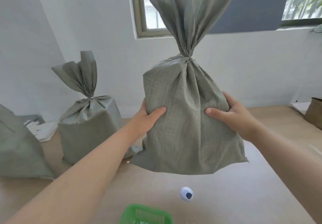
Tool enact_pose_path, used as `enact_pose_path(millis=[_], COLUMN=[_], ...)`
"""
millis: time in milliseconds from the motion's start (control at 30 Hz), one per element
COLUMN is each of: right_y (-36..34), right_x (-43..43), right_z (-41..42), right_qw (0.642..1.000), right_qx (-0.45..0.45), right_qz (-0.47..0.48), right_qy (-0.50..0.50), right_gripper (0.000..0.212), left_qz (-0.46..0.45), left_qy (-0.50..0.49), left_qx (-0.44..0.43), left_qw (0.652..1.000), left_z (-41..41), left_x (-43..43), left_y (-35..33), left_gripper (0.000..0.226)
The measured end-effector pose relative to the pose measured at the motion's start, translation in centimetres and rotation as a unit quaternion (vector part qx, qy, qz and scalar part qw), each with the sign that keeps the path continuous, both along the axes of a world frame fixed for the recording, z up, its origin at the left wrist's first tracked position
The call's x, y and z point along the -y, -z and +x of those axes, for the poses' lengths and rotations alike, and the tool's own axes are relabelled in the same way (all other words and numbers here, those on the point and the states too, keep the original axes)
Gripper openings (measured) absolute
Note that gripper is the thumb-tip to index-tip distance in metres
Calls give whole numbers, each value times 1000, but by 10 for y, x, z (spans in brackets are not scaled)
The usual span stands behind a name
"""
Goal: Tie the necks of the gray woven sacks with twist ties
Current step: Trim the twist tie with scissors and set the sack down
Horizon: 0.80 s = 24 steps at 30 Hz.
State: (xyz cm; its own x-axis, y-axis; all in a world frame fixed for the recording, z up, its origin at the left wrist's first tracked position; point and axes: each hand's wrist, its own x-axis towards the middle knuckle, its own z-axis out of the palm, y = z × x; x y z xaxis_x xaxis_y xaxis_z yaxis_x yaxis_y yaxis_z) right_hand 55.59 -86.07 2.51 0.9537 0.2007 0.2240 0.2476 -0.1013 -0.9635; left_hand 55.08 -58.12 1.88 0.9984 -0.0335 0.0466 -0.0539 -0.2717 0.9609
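Note:
A gray woven sack [186, 119] hangs in the air above the table, its neck [187, 56] cinched tight and the loose top fanned out above it. My left hand [148, 117] grips its left side, thumb across the front. My right hand [228, 115] grips its right side the same way. A second gray sack [88, 124] stands on the table at the left with a pale tie [91, 98] round its neck. Part of a third gray sack [17, 145] shows at the far left edge.
The brown table [244, 189] carries a green basket [146, 215] at the near edge and a white googly eye [186, 194] just beyond it. Papers [43, 131] lie behind the left sacks. A brown bag [313, 117] sits at the far right. A window is in the wall behind.

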Motion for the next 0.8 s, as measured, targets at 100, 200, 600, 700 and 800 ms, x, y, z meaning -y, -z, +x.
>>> enact_pose_path(millis=[100,200,600,700,800], right_y=[30,58,151,170,185], right_x=[6,6,-11,-17,-24], right_z=[45,83,176,182,182], right_qw=[1000,999,997,996,995], right_qx=[-8,-19,-30,-34,-40], right_qz=[-13,-31,-52,-72,-84], right_qy=[-15,-36,-45,-42,-28], right_gripper=[58,55,57,55,50], left_qz=[-2,-13,-26,-12,-4], left_qy=[-13,-24,-85,-90,-88], left_qx=[-3,-3,-20,-40,-72], left_qw=[1000,1000,996,995,994], left_z=[39,71,152,157,159], left_x=[5,6,-6,-11,-14], left_y=[33,64,159,176,190], left_gripper=[57,51,43,41,45])
